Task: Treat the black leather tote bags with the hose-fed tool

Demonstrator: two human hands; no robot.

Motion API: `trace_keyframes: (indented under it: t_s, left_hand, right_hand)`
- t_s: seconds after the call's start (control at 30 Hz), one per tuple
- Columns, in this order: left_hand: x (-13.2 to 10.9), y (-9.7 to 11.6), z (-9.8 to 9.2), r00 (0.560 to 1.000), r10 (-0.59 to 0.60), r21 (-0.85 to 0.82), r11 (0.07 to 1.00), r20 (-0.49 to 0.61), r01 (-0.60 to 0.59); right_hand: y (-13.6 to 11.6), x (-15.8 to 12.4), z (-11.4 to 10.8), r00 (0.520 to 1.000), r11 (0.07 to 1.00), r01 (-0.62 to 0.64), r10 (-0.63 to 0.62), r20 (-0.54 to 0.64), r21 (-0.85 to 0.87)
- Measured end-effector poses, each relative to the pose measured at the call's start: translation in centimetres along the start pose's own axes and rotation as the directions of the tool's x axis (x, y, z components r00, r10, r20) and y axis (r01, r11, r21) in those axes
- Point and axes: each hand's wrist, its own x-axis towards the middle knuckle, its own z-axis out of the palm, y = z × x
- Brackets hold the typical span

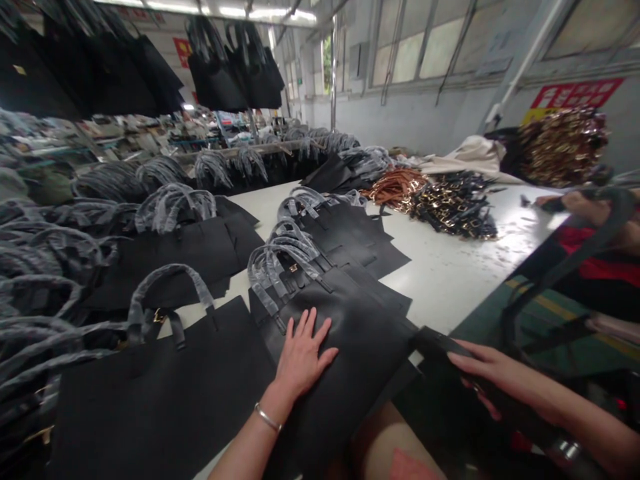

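Note:
My left hand (pixel 301 357), wearing a silver bangle, lies flat with fingers spread on a black bag panel (pixel 360 327). That panel tops a stack of black bag pieces whose handles are wrapped in clear plastic (pixel 285 260). At the panel's right edge, my right hand (pixel 485 370) is closed around a long black hand-held tool (pixel 440 347). Its wide front end is close to the panel's corner; its exact kind is unclear. To the left of my left hand lies another black bag piece (pixel 165 393) with one wrapped handle (pixel 170 283) and a gold buckle.
More black bag pieces with wrapped handles (pixel 175 207) crowd the left side. On the white table (pixel 440 267) lie black straps with gold buckles (pixel 455 207) and brown straps (pixel 397 185). Finished-looking black bags (pixel 233 67) hang overhead. Another person's hand (pixel 585 205) is at the right.

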Motion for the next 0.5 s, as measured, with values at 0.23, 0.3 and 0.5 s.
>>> trace_keyframes:
  t_s: [0.23, 0.3, 0.5]
  left_hand:
    - [0.1, 0.0, -0.3, 0.999, 0.032, -0.005, 0.999, 0.034, -0.032]
    - [0.2, 0.0, -0.2, 0.999, 0.038, -0.006, 0.999, 0.031, -0.038]
    - [0.0, 0.1, -0.3, 0.997, 0.050, -0.018, 0.999, 0.052, -0.049]
  right_hand:
    - [-1.6, 2.4, -0.8, 0.995, 1.000, -0.008, 0.009, 0.097, -0.008]
    - [-1.9, 2.8, -0.5, 0.992, 0.998, 0.035, -0.030, 0.120, -0.043]
    - [-4.3, 3.2, 1.3, 0.956, 0.964, 0.264, -0.265, -0.124, -0.026]
